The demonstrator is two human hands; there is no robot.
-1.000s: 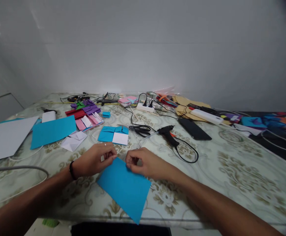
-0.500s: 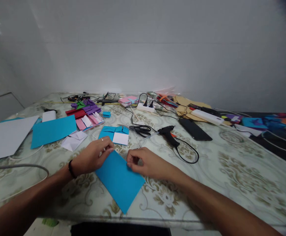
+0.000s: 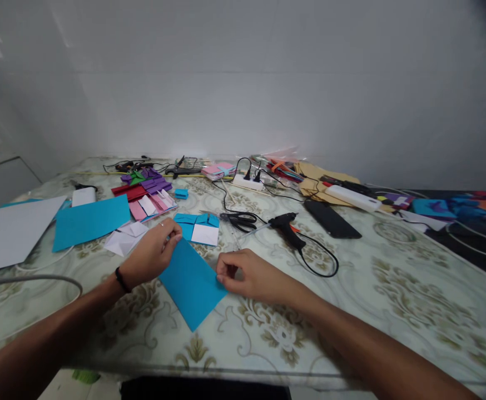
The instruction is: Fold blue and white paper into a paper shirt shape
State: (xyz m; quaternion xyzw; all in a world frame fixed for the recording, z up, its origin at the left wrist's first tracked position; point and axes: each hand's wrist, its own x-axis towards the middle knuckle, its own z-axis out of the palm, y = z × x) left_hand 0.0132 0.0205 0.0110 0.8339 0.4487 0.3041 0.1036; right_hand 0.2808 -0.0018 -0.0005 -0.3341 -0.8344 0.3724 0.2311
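A sheet of blue paper lies slantwise on the patterned tablecloth in front of me, one corner pointing towards the table's near edge. My left hand, with a ring and a dark wristband, is closed on its far left corner. At the right edge of the sheet, my right hand pinches the paper between thumb and fingertips. Just beyond the sheet lie folded blue and white paper pieces. Black-handled scissors rest beside them, and a black glue gun lies to their right.
On the left are another blue sheet, a large white sheet and folded white paper. Red and purple folded papers lie farther back. A power strip with cords stands near the wall; a black phone lies right.
My left hand has moved left and away from me, drawing the blue sheet along. The sheet's near corner now sits farther from the table edge. My right hand has hardly moved.
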